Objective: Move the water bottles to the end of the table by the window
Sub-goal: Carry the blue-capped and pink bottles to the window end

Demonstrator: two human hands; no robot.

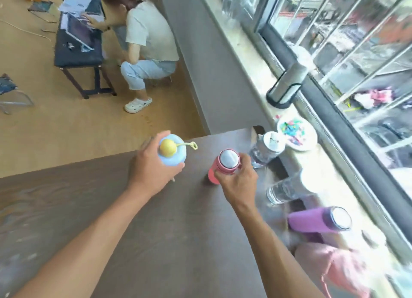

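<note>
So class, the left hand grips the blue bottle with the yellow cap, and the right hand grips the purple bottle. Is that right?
Not quite. The left hand does grip the blue bottle, but the right hand grips the pink bottle; the purple bottle stands untouched nearer the window. The head view shows this.

single head view, looking steeply down over table (156, 230), tilted, window (334, 41) at right.
</note>
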